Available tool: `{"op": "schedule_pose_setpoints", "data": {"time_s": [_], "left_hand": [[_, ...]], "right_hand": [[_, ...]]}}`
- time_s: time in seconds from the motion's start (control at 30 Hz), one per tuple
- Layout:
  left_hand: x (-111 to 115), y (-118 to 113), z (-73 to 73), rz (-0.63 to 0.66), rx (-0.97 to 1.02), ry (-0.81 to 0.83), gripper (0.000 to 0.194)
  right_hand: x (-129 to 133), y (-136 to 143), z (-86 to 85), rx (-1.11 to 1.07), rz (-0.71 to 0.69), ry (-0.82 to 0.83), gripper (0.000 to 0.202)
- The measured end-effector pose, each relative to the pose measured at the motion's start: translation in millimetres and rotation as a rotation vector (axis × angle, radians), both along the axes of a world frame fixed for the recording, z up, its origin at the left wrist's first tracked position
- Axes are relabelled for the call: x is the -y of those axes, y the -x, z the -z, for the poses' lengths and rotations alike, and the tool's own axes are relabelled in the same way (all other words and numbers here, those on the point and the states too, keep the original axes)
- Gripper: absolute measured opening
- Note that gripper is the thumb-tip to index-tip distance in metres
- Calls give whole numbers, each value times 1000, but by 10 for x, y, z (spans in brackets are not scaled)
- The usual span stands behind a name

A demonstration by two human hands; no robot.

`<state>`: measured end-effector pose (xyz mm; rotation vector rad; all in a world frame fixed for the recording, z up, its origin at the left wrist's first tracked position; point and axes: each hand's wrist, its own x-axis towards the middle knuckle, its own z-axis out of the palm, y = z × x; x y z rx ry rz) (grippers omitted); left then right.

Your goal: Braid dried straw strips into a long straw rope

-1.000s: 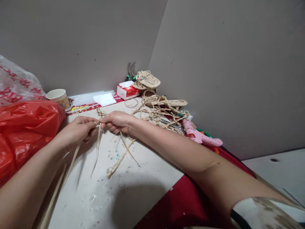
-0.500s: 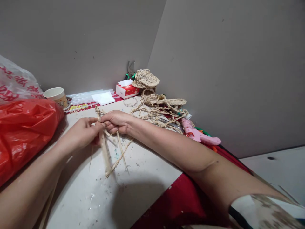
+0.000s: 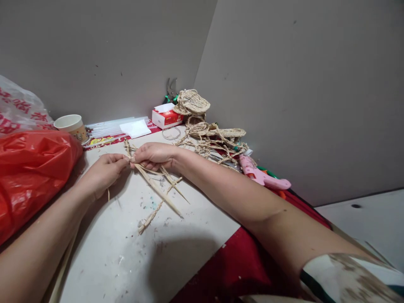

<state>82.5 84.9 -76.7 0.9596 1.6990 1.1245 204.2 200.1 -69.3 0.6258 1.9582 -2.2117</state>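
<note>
Over the white table top (image 3: 104, 248), my left hand (image 3: 107, 172) and my right hand (image 3: 153, 155) meet fingertip to fingertip. Both are closed in a pinch on a pale straw braid (image 3: 127, 147), whose plaited end sticks up beyond the fingers. From under my right hand, loose flat straw strands (image 3: 160, 193) fan out toward the lower right. A thin plaited tail (image 3: 151, 219) lies beneath them on the table. One short strand hangs below my left hand. The exact grip point is partly hidden by the fingers.
Coiled straw braids (image 3: 202, 130) heap at the back, beside a red tissue box (image 3: 167, 118) and green-handled pruning shears (image 3: 171, 90). A pink glue gun (image 3: 261, 174) lies to the right. Leftward stand a paper cup (image 3: 71, 126) and a red plastic bag (image 3: 34, 176); clear sticks (image 3: 110, 126) lie behind.
The loose strands have swung from hanging straight down to slanting rightward. My left fingertips have drawn slightly left of my right ones, and both hands stay on the braid.
</note>
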Motion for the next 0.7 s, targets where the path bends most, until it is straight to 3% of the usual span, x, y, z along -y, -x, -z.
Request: {"op": "schedule_pose_setpoints", "data": {"time_s": [0.13, 0.3, 0.57, 0.7], "left_hand": [[-13, 43, 11, 34, -78, 66, 18], [-36, 17, 34, 52, 21, 94, 20], [-30, 9, 63, 43, 26, 74, 22], [-31, 3, 97, 16, 10, 12, 20]], "right_hand": [[-5, -21, 3, -24, -35, -330, 14], [29, -40, -50, -18, -49, -785, 13], [6, -86, -158, 61, -78, -892, 12], [67, -80, -167, 89, -49, -751, 14]]}}
